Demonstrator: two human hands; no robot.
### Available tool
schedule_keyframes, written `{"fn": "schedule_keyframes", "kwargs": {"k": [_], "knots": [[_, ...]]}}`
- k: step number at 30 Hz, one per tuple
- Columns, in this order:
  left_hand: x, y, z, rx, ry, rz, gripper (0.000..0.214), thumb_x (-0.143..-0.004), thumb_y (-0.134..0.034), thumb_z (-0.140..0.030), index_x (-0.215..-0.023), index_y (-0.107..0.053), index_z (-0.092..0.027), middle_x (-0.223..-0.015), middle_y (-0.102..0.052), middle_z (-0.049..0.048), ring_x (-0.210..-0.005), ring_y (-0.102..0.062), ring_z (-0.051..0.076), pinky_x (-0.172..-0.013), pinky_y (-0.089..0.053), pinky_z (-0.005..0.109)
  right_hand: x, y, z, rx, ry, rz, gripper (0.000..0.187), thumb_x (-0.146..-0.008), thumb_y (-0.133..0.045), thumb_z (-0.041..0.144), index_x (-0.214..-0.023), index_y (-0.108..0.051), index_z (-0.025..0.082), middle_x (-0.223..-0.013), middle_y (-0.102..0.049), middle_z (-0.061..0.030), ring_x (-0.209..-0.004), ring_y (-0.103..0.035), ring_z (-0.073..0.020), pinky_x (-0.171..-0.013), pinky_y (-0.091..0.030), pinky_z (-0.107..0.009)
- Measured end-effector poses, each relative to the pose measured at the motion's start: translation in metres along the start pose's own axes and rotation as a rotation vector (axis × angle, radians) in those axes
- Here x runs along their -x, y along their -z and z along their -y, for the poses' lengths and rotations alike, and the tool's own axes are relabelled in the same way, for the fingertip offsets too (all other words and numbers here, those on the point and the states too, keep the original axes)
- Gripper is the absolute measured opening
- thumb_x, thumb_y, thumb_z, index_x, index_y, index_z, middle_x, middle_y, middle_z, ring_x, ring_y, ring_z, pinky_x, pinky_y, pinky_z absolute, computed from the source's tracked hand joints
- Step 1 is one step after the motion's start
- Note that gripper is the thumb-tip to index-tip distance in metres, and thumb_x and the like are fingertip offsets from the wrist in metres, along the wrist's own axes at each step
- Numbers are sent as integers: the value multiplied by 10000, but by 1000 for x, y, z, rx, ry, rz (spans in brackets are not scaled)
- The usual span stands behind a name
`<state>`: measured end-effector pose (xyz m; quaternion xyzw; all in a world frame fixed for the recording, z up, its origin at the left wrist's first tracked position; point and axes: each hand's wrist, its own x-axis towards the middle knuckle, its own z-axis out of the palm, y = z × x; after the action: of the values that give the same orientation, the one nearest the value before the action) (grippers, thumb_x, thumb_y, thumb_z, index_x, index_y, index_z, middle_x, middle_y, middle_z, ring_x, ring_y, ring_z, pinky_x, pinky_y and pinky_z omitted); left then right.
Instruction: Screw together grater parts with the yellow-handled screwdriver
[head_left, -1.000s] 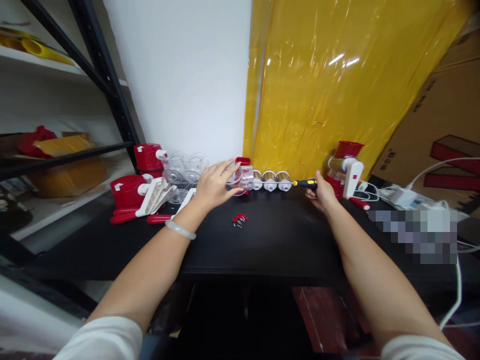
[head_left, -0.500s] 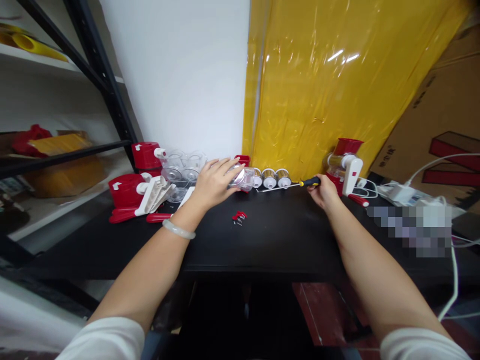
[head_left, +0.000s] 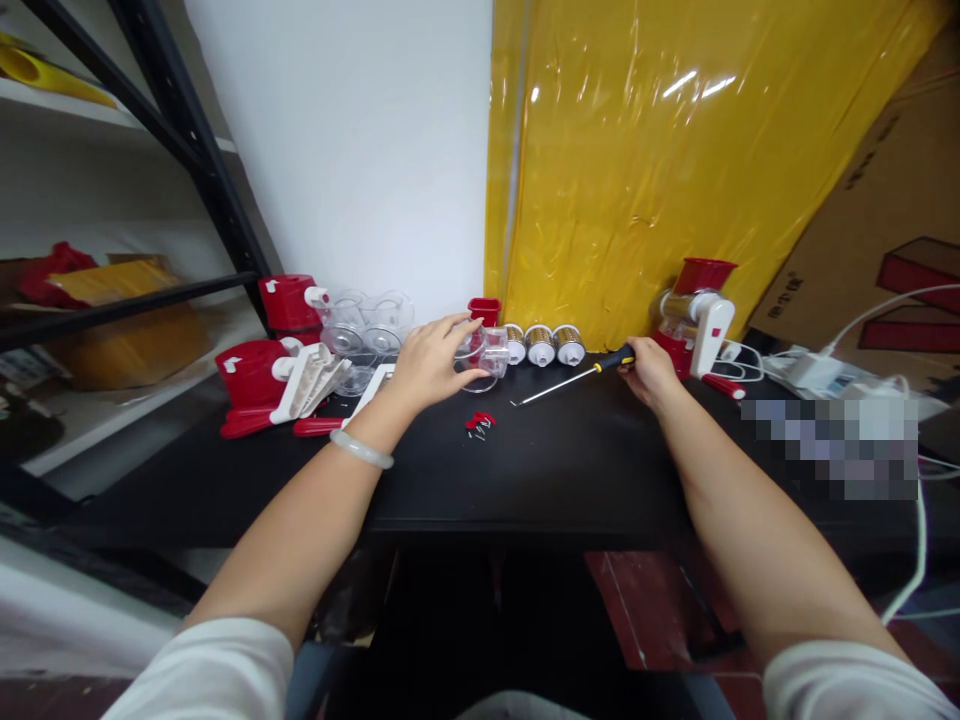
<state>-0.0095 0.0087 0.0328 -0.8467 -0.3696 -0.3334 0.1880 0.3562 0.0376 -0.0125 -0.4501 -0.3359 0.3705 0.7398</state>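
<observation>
Screwdriver (head_left: 611,363) sits clamped in right hand (head_left: 651,372); grip of left hand (head_left: 426,366) wraps clear part (head_left: 489,352) (half hidden).

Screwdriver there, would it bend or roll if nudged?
The screwdriver is probably stiff: its thin metal shaft looks straight. Its round handle, held in the right hand, might roll on the smooth black table.

White short sleeves (head_left: 202,670); pale green bangle (head_left: 362,449) on left wrist.
</observation>
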Motion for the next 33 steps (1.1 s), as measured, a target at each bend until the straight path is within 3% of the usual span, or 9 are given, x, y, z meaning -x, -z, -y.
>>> {"fn": "schedule_keyframes", "kwargs": {"k": [23,33], "knots": [[12,-45,12,238,116,71,746,-862,-600,-586,-1444,-428,-151,-1466,-502,170,-1368,-472,272,-1140,-376,427,8,-11,2,18,11,39,193,-782,-637,197,-649,-498,207,-511,-444,58,-418,-408,-69,-338,-329,-158],[10,-47,9,157,89,110,743,-884,-593,-542,-1494,-379,-175,-1520,-434,203,-1423,-397,317,-1138,-351,510,9,-13,0,31,31,64,222,-746,-693,255,-660,-494,210,-543,-442,58,-430,-420,-70,-349,-330,-168]]}}
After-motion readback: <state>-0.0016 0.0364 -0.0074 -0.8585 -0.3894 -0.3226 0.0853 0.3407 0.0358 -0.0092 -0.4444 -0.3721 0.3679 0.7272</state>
